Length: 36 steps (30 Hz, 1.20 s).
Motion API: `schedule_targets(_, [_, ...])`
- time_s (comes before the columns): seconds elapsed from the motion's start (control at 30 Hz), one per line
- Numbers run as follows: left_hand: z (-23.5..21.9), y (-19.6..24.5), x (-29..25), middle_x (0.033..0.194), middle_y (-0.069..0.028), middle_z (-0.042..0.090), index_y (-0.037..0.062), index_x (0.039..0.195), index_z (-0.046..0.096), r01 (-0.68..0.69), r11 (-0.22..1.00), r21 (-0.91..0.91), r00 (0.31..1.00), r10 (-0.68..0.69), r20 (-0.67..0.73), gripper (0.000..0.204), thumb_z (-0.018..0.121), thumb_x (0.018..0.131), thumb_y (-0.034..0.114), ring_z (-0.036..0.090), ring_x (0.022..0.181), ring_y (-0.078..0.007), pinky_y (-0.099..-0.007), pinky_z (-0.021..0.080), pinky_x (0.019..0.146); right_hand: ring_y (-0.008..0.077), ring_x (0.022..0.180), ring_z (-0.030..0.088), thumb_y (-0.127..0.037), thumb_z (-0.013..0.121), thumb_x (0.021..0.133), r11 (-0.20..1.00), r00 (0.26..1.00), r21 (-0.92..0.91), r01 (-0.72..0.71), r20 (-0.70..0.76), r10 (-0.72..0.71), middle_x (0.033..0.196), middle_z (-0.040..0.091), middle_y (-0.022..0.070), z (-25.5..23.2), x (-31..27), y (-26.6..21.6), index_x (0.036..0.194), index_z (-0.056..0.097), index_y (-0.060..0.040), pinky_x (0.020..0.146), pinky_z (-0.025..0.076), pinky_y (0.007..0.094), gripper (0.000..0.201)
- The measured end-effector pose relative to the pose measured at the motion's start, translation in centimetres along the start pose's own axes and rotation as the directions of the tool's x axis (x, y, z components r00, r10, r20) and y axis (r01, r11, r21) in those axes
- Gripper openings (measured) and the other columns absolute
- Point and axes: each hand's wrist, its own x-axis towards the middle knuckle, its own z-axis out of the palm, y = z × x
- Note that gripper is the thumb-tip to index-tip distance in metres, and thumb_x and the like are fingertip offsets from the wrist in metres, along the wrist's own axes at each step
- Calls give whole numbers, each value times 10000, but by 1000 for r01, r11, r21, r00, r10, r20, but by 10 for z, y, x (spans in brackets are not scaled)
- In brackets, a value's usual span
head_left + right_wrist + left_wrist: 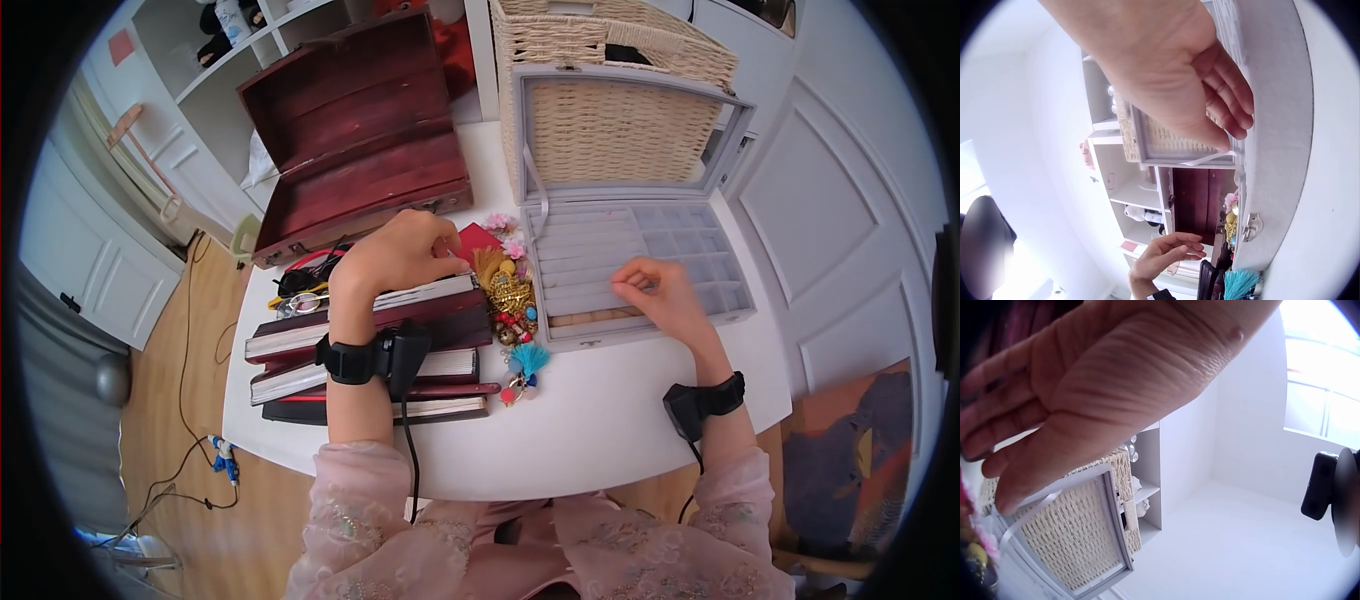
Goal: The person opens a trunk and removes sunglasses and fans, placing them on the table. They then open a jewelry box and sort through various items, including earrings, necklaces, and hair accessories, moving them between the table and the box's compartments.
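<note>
In the head view my left hand [395, 255] is above the stacked dark red books [440, 365], its fingers bent loosely beside a pile of jewelry [508, 290]. The left wrist view shows nothing in that hand [1104, 381]. Gold beads, pink flowers [513, 248] and a blue tassel [528, 360] make up part of the pile. My right hand [665, 295] hovers over the grey jewelry box [600, 340], whose lid stands raised. From the right wrist, this hand [1166, 81] shows relaxed fingers, the thumb near them, and no object between.
An opened dark red case [350, 100] stands at the back left of the white table [440, 455]. Behind the jewelry box is a woven basket [555, 40]. Glasses and cords [303, 295] lie between the case and the books.
</note>
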Motion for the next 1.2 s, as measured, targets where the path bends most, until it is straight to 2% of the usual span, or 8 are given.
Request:
schedule_targets(0.37, [-3,-3,-1,746,-161,659,2,851,673,73,996,-49,997,-74,-22,265,719,741,239,645,697,-280,-347,506,634,109,658,581,-96,687,788,997,999,-71,-35,-16,34,725,652,52,-2,2,-2,844,661,-2,638,477,241,113])
schedule_targets(0.67, [1,-8,2,752,-142,666,-11,909,666,47,998,-45,999,-47,4,242,704,761,177,643,670,-231,-318,503,625,106,660,582,-97,688,784,996,996,-39,-81,-35,79,719,650,51,-2,1,4,850,662,-1,641,477,240,119])
schedule_targets(0.77, [0,-7,1,750,-169,653,-8,859,662,67,996,-62,998,-67,11,290,722,741,250,637,700,-281,-345,498,639,106,660,582,-99,692,781,997,997,-22,-69,-34,68,719,650,51,-2,1,5,854,665,-8,642,476,240,120])
schedule_targets(0.87, [1,-6,2,751,-141,664,-7,914,667,74,995,-60,997,-73,13,245,705,763,182,636,661,-217,-305,499,618,105,659,581,-99,695,778,996,996,-26,-87,-28,86,723,650,51,-3,0,3,853,665,-13,643,476,240,118])
schedule_targets(0.93, [1,-6,0,742,-168,653,-8,851,663,83,992,-95,996,-84,-7,274,718,742,237,641,694,-283,-347,500,636,104,658,578,-96,692,781,997,997,-25,-70,-18,70,728,648,47,-2,1,6,846,662,-12,641,475,239,110])
schedule_targets(1.07, [0,-11,-1,739,-167,654,-8,855,665,36,997,-71,999,-38,-17,260,709,746,224,642,685,-284,-344,503,637,99,658,572,-88,686,786,999,1000,27,-30,7,30,731,647,38,0,2,12,843,660,-13,642,472,238,98])
schedule_targets(1.13, [-1,-16,-2,730,-167,652,-10,863,666,-21,988,-156,996,7,-88,255,700,751,216,640,682,-285,-342,502,640,92,660,561,-82,681,791,998,998,20,-66,8,66,738,647,30,-1,3,11,842,659,-13,643,467,235,88])
schedule_targets(1.2, [-5,-14,-4,731,-168,650,-14,878,664,26,990,-141,996,-38,-83,259,692,756,212,640,689,-283,-344,501,643,89,660,555,-80,681,791,998,998,19,-66,18,65,742,647,27,0,3,10,840,658,-12,643,464,231,86])
